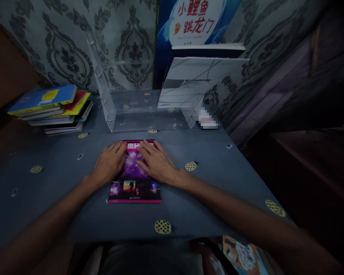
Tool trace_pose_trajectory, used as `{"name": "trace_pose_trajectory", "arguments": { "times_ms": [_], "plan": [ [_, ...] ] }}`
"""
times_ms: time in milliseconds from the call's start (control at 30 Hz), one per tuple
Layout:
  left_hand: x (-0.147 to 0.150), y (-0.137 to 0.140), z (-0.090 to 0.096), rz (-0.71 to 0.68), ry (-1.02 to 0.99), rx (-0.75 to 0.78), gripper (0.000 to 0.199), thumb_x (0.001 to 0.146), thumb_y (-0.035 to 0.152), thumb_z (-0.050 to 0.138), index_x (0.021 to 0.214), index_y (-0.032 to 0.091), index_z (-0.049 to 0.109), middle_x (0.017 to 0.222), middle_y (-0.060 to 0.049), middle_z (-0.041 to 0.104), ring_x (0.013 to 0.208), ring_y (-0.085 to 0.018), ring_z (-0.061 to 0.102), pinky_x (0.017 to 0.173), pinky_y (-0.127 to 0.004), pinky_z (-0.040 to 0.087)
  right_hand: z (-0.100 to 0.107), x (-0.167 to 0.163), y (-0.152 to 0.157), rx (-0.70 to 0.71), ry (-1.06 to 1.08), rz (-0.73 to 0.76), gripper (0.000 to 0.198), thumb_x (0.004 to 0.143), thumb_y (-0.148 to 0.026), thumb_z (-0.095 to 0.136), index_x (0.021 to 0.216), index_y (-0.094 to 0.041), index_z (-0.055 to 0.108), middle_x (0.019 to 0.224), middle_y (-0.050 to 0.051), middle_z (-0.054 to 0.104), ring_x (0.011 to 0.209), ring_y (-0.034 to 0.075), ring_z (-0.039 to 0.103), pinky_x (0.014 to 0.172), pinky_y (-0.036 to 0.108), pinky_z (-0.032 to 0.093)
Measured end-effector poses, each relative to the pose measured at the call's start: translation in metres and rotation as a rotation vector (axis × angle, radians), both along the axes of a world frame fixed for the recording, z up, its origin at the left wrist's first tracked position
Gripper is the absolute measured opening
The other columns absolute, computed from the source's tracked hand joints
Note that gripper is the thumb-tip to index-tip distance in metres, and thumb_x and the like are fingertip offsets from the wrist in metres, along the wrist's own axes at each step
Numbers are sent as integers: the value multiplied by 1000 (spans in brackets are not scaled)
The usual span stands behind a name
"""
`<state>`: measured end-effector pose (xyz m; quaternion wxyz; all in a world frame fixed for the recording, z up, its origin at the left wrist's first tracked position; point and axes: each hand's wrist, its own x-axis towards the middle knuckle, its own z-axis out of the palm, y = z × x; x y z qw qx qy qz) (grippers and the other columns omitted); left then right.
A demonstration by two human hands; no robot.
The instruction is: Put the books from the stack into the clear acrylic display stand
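A purple book with a pink border lies face up on the grey-blue tablecloth. My left hand rests along its upper left edge, fingers stretched out and close together. Across the upper right part of the cover lies my right hand, fingers spread flat and thumb apart, hiding part of the title. Neither hand grips anything. Just beyond the book stands a clear acrylic book rack, with books leaning at its right end, the front one white and grey.
A stack of books sits at the back left. Behind the rack a tall blue book leans against the patterned wall. A blurred white item is right of the rack. Below the table's front edge lies a colourful book.
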<state>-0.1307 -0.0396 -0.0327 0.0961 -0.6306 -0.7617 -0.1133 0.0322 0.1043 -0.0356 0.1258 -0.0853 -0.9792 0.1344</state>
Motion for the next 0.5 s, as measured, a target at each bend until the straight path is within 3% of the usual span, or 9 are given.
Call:
{"name": "trace_pose_trajectory", "arguments": {
  "times_ms": [167,333,433,500],
  "plan": [
    [-3,1,-1,6,-34,-7,31,100,24,36,121,17,58,126,-17,66,115,-31,62,96,-48,51,-3,21,28,-61,30,-49,44,102,-33,46,141,-13,55,149,18,54,144,29,46,121,57,30],
    [0,2,6,3,30,-34,27,99,21,38,115,20,59,124,-15,66,114,-31,62,103,-51,46,-9,22,34,-84,44,-39,46,100,-34,48,141,-15,55,151,16,53,144,28,46,120,56,32],
    [9,6,14,-55,52,-58,25,99,20,38,113,21,60,118,-13,68,111,-31,62,110,-57,38,-9,22,36,-95,18,-26,47,101,-36,49,143,-17,53,154,15,50,145,29,44,120,58,29],
    [18,12,17,-126,0,-64,24,101,23,38,112,21,60,114,-11,68,107,-29,63,106,-52,43,-8,25,40,-105,-16,12,53,100,-43,52,146,-16,50,157,17,45,148,31,39,121,60,25]
  ]
}}
